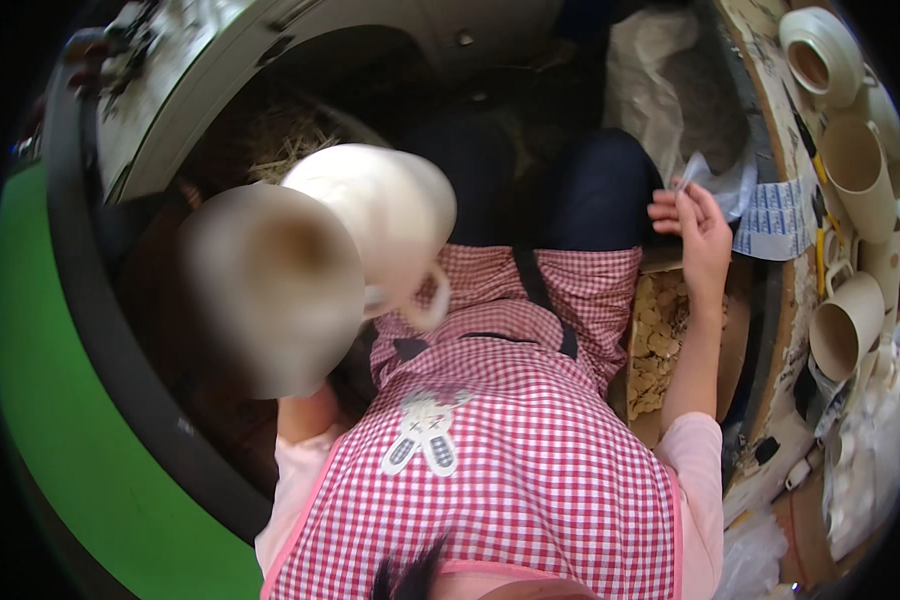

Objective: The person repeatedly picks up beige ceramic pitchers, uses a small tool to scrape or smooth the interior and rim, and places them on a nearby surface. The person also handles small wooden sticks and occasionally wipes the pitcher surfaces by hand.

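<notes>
On the left, a blurred off-white mug [270,300] rises close to the camera. Directly behind it is a second cream-coloured mug [395,190], and a looped handle [432,300] shows below that one. My left forearm [308,415] runs up under the mugs, which are held up over my lap. The mugs hide most of my left hand. Over at the right, my right hand [697,222] is raised beside my knee, thumb and fingers drawn together. A thin whitish, see-through piece [688,172] shows at its fingertips, too small to name.
Several unglazed mugs [855,325] and a round jar [818,55] line the board at right. A printed blue-and-white sheet [773,222] hangs at its edge. Below my right arm, a box holds small pale pieces [655,335]. A green surface [60,380] curves along the left.
</notes>
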`<action>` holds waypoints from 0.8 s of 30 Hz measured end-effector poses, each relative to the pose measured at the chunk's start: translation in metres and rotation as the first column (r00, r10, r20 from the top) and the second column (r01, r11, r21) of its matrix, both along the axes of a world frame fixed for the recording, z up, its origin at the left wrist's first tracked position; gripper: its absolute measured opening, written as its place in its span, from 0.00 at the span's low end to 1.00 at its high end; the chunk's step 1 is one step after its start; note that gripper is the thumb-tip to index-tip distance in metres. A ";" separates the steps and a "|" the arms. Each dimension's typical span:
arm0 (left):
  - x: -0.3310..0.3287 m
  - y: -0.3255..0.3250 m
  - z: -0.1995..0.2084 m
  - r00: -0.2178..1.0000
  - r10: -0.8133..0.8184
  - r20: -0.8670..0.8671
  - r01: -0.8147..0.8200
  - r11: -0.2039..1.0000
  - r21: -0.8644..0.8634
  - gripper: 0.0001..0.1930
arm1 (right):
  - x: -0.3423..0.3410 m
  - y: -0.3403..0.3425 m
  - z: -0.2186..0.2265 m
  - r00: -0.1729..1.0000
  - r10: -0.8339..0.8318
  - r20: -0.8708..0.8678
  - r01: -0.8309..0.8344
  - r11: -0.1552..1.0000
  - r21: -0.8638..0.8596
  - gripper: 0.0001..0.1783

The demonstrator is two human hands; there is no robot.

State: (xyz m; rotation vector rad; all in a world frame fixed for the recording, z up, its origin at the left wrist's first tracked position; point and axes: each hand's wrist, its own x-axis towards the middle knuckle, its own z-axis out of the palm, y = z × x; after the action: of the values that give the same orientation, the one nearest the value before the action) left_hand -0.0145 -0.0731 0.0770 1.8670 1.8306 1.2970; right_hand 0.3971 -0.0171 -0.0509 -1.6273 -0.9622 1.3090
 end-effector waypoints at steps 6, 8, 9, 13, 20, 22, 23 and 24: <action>0.013 -0.001 -0.011 0.895 -0.438 0.081 0.433 0.898 0.077 0.60 | -0.042 -0.024 0.045 0.717 -0.128 0.685 -0.339 0.795 0.503 0.06; 0.017 -0.008 -0.007 0.875 -0.468 0.122 0.461 0.883 0.082 0.60 | -0.063 -0.031 0.083 0.987 0.145 0.063 -0.157 0.850 0.502 0.11; 0.019 -0.012 -0.006 0.892 -0.445 0.078 0.438 0.895 0.086 0.59 | -0.078 -0.032 0.101 0.902 0.376 -0.213 -0.214 0.817 0.536 0.17; 0.035 -0.025 -0.008 0.908 -0.420 0.009 0.415 0.901 0.128 0.56 | -0.134 -0.064 0.154 0.751 0.623 -0.219 -0.461 0.733 0.500 0.27; 0.041 -0.026 -0.007 0.846 -0.481 -0.230 0.524 0.827 0.200 0.52 | -0.168 -0.077 0.161 0.581 0.417 0.699 -0.798 0.458 0.391 0.21; 0.041 -0.025 -0.007 0.849 -0.470 -0.241 0.518 0.831 0.203 0.52 | -0.171 -0.079 0.157 0.521 0.349 0.779 -0.821 0.456 0.344 0.20; 0.042 -0.024 -0.007 0.839 -0.477 -0.262 0.530 0.827 0.189 0.51 | -0.174 -0.080 0.155 0.505 0.288 0.814 -0.824 0.444 0.353 0.20; 0.041 -0.023 -0.007 0.850 -0.475 -0.228 0.515 0.841 0.168 0.51 | -0.175 -0.081 0.154 0.476 0.234 0.848 -0.836 0.421 0.352 0.20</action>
State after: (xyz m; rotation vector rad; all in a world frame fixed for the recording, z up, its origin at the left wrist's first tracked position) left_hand 0.0260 -0.0965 0.0699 2.4339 1.1603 1.2048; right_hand 0.2220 -0.0977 0.1034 -1.0392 -2.3992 0.3908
